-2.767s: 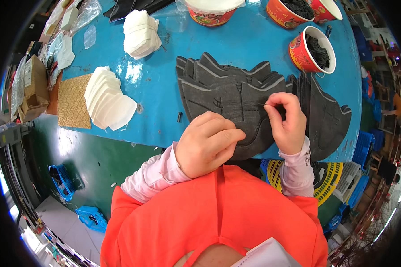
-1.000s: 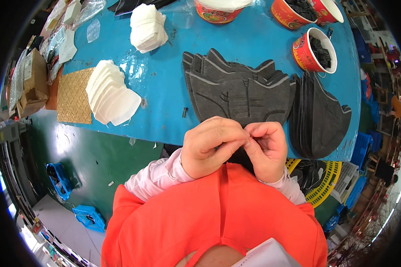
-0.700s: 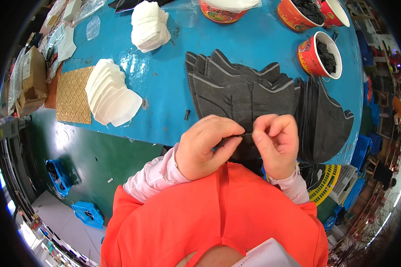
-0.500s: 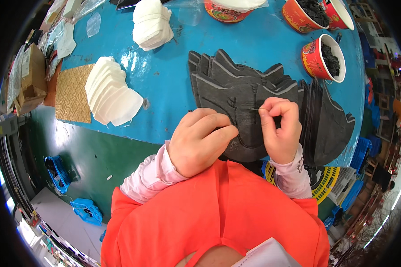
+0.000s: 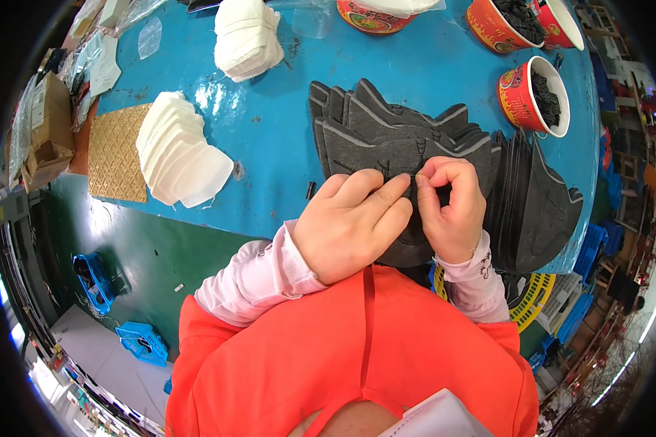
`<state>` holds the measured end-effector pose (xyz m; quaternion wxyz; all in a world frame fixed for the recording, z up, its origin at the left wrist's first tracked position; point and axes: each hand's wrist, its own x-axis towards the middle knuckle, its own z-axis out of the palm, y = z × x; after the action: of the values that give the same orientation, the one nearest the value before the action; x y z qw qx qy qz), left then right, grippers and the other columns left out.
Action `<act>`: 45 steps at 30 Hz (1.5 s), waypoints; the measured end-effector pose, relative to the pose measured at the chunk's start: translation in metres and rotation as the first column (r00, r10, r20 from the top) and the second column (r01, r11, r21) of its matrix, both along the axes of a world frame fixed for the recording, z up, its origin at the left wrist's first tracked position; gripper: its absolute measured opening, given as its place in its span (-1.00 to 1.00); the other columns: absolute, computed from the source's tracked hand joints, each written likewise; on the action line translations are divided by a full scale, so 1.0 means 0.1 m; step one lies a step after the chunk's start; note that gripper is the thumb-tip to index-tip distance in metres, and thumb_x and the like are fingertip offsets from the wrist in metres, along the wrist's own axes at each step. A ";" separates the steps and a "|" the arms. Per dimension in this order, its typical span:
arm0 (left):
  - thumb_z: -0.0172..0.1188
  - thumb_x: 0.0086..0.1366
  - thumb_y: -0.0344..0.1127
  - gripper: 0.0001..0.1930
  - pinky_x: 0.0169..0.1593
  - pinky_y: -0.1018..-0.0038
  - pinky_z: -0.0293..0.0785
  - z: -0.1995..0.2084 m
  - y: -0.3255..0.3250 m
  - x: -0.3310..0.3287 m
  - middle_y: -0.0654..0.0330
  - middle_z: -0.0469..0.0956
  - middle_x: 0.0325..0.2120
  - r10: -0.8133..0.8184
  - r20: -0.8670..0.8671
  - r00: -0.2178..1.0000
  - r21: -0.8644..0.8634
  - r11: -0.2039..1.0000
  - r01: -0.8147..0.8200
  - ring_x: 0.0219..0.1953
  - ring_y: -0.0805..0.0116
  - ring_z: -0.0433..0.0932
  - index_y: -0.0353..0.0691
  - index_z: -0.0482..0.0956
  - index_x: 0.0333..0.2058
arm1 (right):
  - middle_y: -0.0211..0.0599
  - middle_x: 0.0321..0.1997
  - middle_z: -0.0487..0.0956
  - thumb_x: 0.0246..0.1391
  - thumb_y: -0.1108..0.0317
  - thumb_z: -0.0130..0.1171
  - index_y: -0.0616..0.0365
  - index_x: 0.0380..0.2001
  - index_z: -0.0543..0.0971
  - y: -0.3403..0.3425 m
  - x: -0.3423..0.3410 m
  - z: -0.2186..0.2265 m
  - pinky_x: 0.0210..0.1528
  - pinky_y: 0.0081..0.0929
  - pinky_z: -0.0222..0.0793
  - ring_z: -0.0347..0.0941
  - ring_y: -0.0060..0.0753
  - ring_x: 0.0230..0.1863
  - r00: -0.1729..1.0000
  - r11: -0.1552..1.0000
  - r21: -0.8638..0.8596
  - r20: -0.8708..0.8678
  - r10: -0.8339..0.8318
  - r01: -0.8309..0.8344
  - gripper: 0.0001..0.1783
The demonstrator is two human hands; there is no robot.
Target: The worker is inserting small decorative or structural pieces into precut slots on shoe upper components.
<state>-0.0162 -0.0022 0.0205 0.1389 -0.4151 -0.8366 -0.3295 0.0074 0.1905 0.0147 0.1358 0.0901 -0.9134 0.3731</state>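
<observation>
Both my hands work over the near part of a stack of dark grey, pointed flat pieces point(image 5: 390, 131) with light grey edges and dark slits. My left hand point(image 5: 353, 226) is closed, knuckles up, its fingertips bent down at the top piece. What these fingers hold, if anything, is hidden. My right hand point(image 5: 453, 211) pinches thumb against forefinger just right of the left fingertips, over the same piece. Whatever is in that pinch is too small to make out. A tiny black piece point(image 5: 310, 190) lies on the table left of my left hand.
Right of the stack stands a fanned row of similar dark pieces point(image 5: 543, 211). A red paper tub point(image 5: 516, 98) with black bits is behind it. White pads point(image 5: 182, 156) lie fanned on the blue table point(image 5: 270, 146) beside a gold quilted sheet point(image 5: 116, 153). Farther back sits a white bundle point(image 5: 246, 40).
My left hand has moved right and slightly forward, bringing its fingertips close to the right hand's pinch. The right hand has shifted slightly left. The tiny black piece now shows more plainly.
</observation>
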 end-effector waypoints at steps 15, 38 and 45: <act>0.19 0.01 -0.41 -0.76 -0.27 0.48 0.40 -0.04 0.07 0.06 0.16 0.61 -0.01 0.065 -0.105 0.992 -0.189 0.978 -0.084 -0.16 0.32 0.48 -0.18 0.54 -0.27 | -0.29 -0.20 0.67 0.01 0.65 0.25 0.15 -0.27 0.50 0.18 0.18 0.07 -0.13 -0.39 0.39 0.48 -0.27 -0.24 0.983 0.989 -0.006 -0.112 -0.146 0.146 -0.76; 0.31 0.09 -0.59 -0.77 -0.17 0.43 0.48 -0.01 -0.05 0.20 0.14 0.60 -0.19 -0.150 0.388 0.909 0.453 0.890 -0.047 -0.20 0.27 0.55 -0.24 0.63 -0.24 | -0.22 -0.19 0.66 -0.03 0.71 0.29 0.15 -0.27 0.48 0.04 0.51 0.09 -0.08 -0.45 0.42 0.49 -0.30 -0.18 0.998 0.914 -0.405 -0.048 -0.042 0.020 -0.70; 0.26 0.23 -0.63 -0.84 -0.22 0.55 0.44 -0.03 0.02 0.40 0.16 0.57 -0.26 -0.474 0.672 0.569 0.668 0.720 -0.189 -0.26 0.42 0.53 -0.31 0.67 -0.23 | -0.22 -0.18 0.55 0.08 0.70 0.25 0.18 -0.20 0.35 -0.09 0.67 0.20 -0.07 -0.52 0.44 0.49 -0.51 -0.17 0.941 0.467 -0.880 0.224 0.253 0.084 -0.66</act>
<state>0.0239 -0.0004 0.0176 -0.1471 -0.2085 -0.5826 -0.7717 0.0746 0.1811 0.0347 -0.0084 -0.0093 -0.5936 0.8047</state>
